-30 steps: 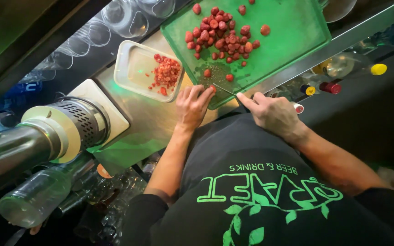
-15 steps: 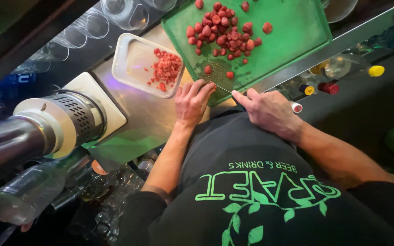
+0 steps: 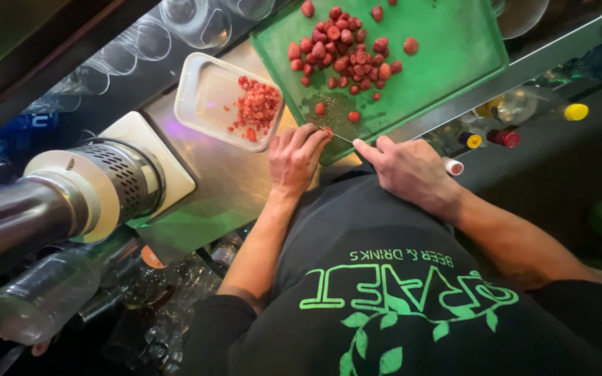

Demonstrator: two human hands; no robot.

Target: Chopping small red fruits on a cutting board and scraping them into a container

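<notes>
A green cutting board (image 3: 454, 49) lies on the metal counter with a heap of red strawberries (image 3: 346, 56) on it. My left hand (image 3: 294, 157) rests at the board's near edge, its fingertips pinning a small red strawberry piece (image 3: 327, 130). My right hand (image 3: 405, 167) grips a knife whose thin blade (image 3: 337, 136) points at that piece. To the left of the board stands a white rectangular container (image 3: 207, 87) with chopped strawberry (image 3: 256, 108) inside.
A steel cylinder of a machine (image 3: 71, 195) on a white base stands at the left. Upturned glasses (image 3: 182, 21) line the counter's far side. Bottles with coloured caps (image 3: 503, 136) sit below the counter edge at the right; a plastic bottle (image 3: 36, 296) lies lower left.
Both hands stay at the board's near edge with the knife between them. My left fingertips have closed onto the small strawberry piece. The view has shifted slightly.
</notes>
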